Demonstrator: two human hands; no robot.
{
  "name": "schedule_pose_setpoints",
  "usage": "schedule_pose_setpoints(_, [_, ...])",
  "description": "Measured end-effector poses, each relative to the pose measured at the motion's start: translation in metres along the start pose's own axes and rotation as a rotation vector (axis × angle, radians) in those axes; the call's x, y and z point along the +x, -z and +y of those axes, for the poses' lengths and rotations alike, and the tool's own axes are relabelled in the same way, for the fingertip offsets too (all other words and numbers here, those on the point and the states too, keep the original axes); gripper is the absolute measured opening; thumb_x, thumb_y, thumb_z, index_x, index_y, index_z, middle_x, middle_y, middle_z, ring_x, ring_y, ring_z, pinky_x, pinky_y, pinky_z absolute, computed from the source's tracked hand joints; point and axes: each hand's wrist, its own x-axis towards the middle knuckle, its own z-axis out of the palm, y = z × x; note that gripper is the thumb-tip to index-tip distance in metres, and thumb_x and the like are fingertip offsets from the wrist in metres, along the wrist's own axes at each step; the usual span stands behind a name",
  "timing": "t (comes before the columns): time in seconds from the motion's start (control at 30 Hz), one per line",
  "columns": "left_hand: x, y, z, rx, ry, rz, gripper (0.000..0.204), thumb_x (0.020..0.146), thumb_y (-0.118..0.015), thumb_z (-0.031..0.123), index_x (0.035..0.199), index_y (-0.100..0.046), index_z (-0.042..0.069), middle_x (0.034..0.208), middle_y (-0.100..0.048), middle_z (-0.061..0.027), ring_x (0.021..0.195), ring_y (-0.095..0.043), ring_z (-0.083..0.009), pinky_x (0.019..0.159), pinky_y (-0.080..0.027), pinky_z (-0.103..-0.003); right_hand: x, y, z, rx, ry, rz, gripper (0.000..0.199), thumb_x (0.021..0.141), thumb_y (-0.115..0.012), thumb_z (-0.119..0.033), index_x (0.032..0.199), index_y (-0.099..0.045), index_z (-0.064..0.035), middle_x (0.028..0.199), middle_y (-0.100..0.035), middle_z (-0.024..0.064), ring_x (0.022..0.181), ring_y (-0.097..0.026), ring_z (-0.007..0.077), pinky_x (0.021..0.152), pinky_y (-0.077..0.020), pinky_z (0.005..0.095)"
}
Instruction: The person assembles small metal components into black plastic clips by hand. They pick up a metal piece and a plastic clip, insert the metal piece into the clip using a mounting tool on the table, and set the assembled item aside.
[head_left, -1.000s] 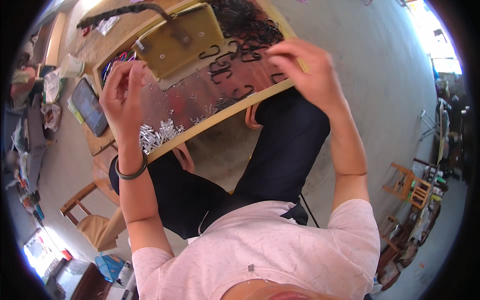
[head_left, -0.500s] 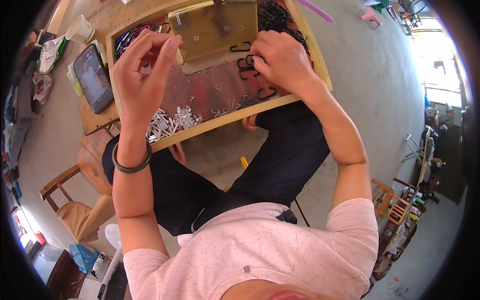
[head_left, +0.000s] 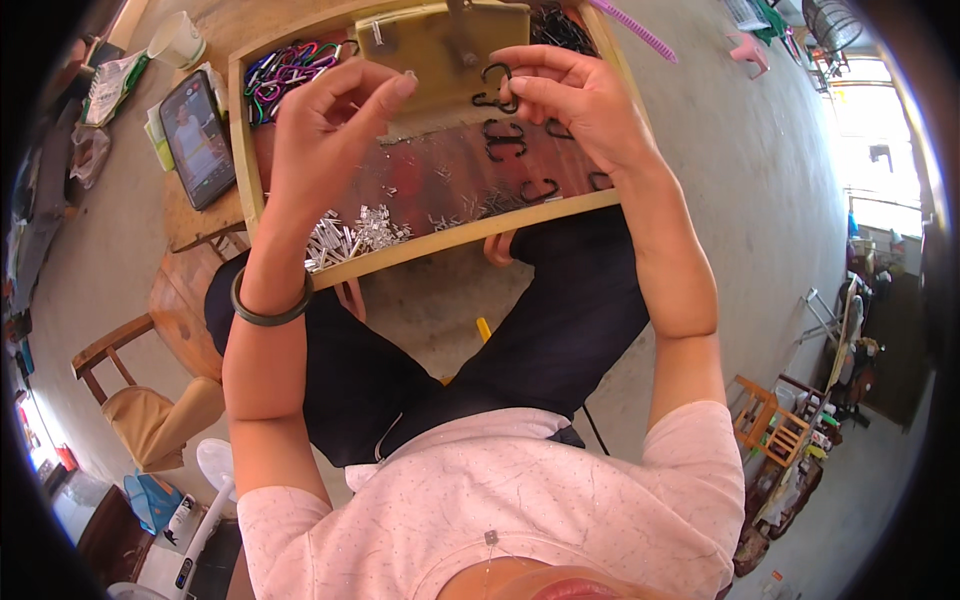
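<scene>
Right hand (head_left: 590, 108) pinching a black hook (head_left: 496, 66), left hand (head_left: 330, 122) over wood-rimmed tray (head_left: 450, 239) (phone (head_left: 196, 142) just beside)

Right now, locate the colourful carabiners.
In the head view, the colourful carabiners lie in the upper-left corner of the tray, near the left hand.

On my left I see a phone (head_left: 196, 140), a white cup (head_left: 176, 42) beyond it and a blue bag (head_left: 150, 500); far right, a pink stool (head_left: 747, 50).

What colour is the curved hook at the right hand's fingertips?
The curved hook is black, best seen in the head view.
</scene>
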Motion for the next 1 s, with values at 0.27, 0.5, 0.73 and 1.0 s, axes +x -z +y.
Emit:
schedule_pose_setpoints(0.27, [0.003,0.007,0.006,-0.263,0.194,-0.066,0.028,0.1,-0.071,0.03,0.097,-0.076,0.003,0.076,-0.065,0.0032,0.07,-0.059,-0.0044,0.064,-0.044,-0.021,0.026,-0.042,-0.013,0.145,0.131,-0.071,0.018,0.1,-0.065,-0.006,0.116,-0.07,0.0003,0.103,-0.073,0.0043,0.087,-0.068,0.0105,0.08,-0.0552,0.026])
schedule_pose_setpoints(0.5, [0.007,0.02,0.001,-0.535,0.298,-0.121,0.024,0.101,-0.07,0.032,0.098,-0.075,0.009,0.078,-0.065,0.0051,0.073,-0.058,-0.0024,0.065,-0.041,-0.019,0.048,-0.061,-0.018,-0.765,1.149,0.259,0.02,0.077,-0.075,0.002,0.095,-0.071,-0.0064,0.093,-0.064,0.0064,0.083,-0.067,0.0278,0.067,-0.0552,0.0357])
schedule_pose_setpoints(0.73, [0.009,0.022,0.002,-0.463,0.258,-0.034,0.016,0.098,-0.074,0.023,0.094,-0.074,0.007,0.078,-0.065,0.0046,0.067,-0.053,-0.0009,0.06,-0.037,-0.018,0.054,-0.064,-0.02,-0.52,0.984,0.218,0.043,0.082,-0.071,0.007,0.123,-0.067,-0.0061,0.1,-0.068,0.0073,0.084,-0.067,0.0226,0.073,-0.0552,0.0324])
schedule_pose_setpoints(1.0, [0.009,0.028,-0.012,-0.76,0.29,-0.132,0.02,0.104,-0.062,0.019,0.105,-0.072,0.001,0.092,-0.068,-0.0046,0.062,-0.046,-0.0032,0.056,-0.037,-0.018,0.045,-0.064,-0.026,-0.415,0.849,0.147,0.036,0.086,-0.071,0.005,0.121,-0.068,-0.002,0.099,-0.069,0.0064,0.086,-0.066,0.0184,0.078,-0.0525,0.03])
